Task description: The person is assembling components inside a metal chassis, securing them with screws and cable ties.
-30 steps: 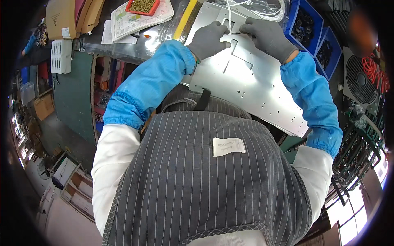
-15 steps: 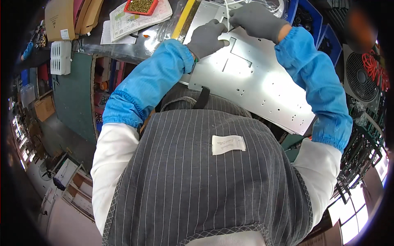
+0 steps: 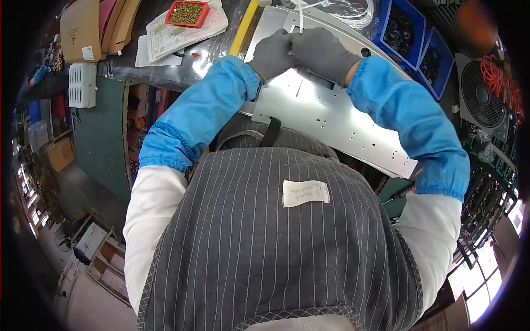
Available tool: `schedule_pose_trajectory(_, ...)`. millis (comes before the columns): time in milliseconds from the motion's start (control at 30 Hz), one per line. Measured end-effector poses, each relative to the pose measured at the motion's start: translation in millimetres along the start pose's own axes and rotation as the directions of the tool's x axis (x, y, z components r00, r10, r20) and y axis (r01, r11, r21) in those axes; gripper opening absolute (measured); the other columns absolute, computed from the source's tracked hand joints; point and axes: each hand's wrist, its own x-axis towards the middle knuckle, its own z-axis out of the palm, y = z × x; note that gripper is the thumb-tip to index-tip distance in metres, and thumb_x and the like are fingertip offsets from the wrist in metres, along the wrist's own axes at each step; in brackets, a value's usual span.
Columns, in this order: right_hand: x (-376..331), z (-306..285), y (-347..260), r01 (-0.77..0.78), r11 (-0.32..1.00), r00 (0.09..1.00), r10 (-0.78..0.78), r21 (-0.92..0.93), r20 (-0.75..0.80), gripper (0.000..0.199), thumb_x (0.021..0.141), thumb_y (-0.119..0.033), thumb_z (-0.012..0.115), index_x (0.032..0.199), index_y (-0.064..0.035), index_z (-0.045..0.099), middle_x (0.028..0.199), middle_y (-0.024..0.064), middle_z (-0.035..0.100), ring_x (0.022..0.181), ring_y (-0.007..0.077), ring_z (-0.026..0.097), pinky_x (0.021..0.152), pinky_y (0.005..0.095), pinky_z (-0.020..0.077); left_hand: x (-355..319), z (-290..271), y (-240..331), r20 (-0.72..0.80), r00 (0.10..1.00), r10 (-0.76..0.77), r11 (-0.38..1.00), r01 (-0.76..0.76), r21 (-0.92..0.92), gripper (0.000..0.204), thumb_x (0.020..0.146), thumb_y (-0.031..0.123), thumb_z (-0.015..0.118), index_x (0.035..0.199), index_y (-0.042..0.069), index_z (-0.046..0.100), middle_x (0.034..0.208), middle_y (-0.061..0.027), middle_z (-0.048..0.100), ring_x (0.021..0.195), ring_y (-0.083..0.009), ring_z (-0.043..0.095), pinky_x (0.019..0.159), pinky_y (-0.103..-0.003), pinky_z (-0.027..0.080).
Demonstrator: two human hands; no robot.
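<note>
1. Head view: left hand [image 3: 273,52] in grey glove, curled shut, pinching thin white cable [image 3: 298,19] over flat perforated silver metal panel [image 3: 331,116].
2. Right hand [image 3: 320,49] in grey glove, fingers closed on same cable, touching left hand at 12 o'clock.
3. Panel lying across bench, spreading toward 4 o'clock.
4. Red tray of small brass parts [image 3: 187,12] at 11 o'clock.
5. Blue bins [image 3: 406,33] at 1 o'clock.

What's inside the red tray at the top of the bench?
The red tray is filled with small brass-coloured parts, too small to identify. It sits on printed paper sheets; its bottom is covered by the parts.
</note>
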Motion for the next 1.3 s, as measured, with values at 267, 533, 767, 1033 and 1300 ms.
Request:
schedule_pose_trajectory(267, -46.9, -18.5, 32.1, -0.108, 0.987, 0.978, 0.127, 0.116, -0.167, 0.021, 0.084, -0.010, 0.064, 0.105, -0.0112, 0.068, 0.094, 0.0095, 0.065, 0.085, 0.0330, 0.067, 0.074, 0.0447, 0.0538, -15.0, 0.5, 1.4, 0.005, 1.000, 0.006, 0.997, -0.006, -0.076, 0.042, 0.078, 0.034, 0.079, 0.110, 0.009, 0.069, 0.102, -0.0100, 0.065, 0.091, -0.0269, 0.067, 0.081, -0.039, 0.054)
schedule_pose_trajectory(533, -90.6, 40.8, 80.8, -0.313, 0.895, 0.919, 0.370, 0.318, -0.136, 0.023, 0.087, -0.005, 0.059, 0.108, -0.0119, 0.066, 0.099, 0.0118, 0.068, 0.091, 0.0349, 0.067, 0.076, 0.0435, 0.0542, -1.3, -5.5, -0.4, 0.008, 1.000, -0.001, 0.998, 0.001, -0.064, 0.045, 0.078, 0.035, 0.078, 0.113, 0.008, 0.068, 0.104, -0.0108, 0.064, 0.093, -0.0272, 0.066, 0.083, -0.039, 0.054)
schedule_pose_trajectory(767, -87.1, 93.6, 87.9, -0.326, 0.773, 0.923, 0.385, 0.545, 0.005, 0.029, 0.093, -0.015, 0.055, 0.118, -0.0048, 0.066, 0.120, 0.0181, 0.064, 0.112, 0.0378, 0.060, 0.097, 0.0511, 0.0466, 0.5, 6.5, -4.7, -0.046, 0.993, 0.110, 0.989, -0.114, -0.095, 0.055, 0.088, 0.034, 0.073, 0.136, 0.011, 0.058, 0.136, -0.0188, 0.056, 0.124, -0.0380, 0.054, 0.105, -0.048, 0.043)
schedule_pose_trajectory(1033, 3.3, 32.7, 53.7, 0.058, 0.933, 0.982, 0.010, 0.356, -0.188, 0.026, 0.085, -0.013, 0.061, 0.111, -0.0091, 0.061, 0.110, 0.0113, 0.059, 0.089, 0.0357, 0.066, 0.075, 0.0503, 0.0521, -11.0, -7.3, 10.4, -0.052, 0.997, 0.052, 0.994, -0.056, -0.096, 0.044, 0.074, 0.029, 0.083, 0.111, 0.008, 0.068, 0.098, -0.0110, 0.063, 0.085, -0.0276, 0.066, 0.074, -0.040, 0.054)
schedule_pose_trajectory(1300, 25.8, 36.4, 64.6, 0.152, 0.927, 0.987, -0.161, 0.344, -0.002, 0.020, 0.087, -0.023, 0.062, 0.101, -0.0180, 0.074, 0.105, 0.0109, 0.065, 0.095, 0.0335, 0.067, 0.083, 0.0485, 0.0521, -22.0, -10.8, 11.5, 0.000, 0.999, 0.038, 0.993, -0.038, -0.112, 0.049, 0.076, 0.034, 0.082, 0.115, 0.008, 0.067, 0.102, -0.0129, 0.063, 0.091, -0.0296, 0.065, 0.079, -0.041, 0.053)
